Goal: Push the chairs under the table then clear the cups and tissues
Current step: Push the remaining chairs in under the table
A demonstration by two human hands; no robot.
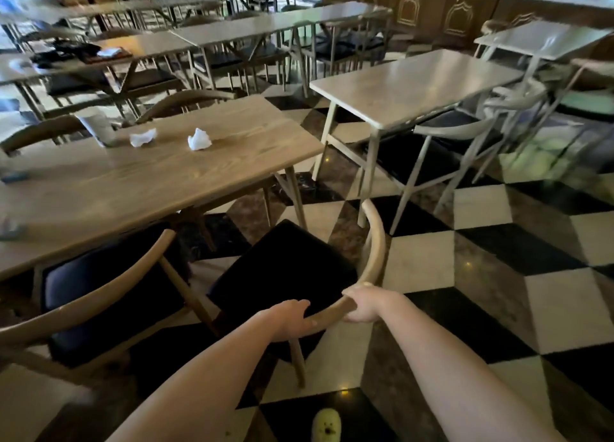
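Item: your left hand and right hand, fingers clamped side by side on the curved back rail of the chair. Its seat pointed up-left toward the table, corner-on, needing a turn before pushing. Beyond lay two tissues and a blurred cup; no writing was legible.

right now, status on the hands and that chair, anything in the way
Left hand and right hand both gripping the chair backrest. Chair not yet under the table. Two tissues and a cup on top. Path looks clear.
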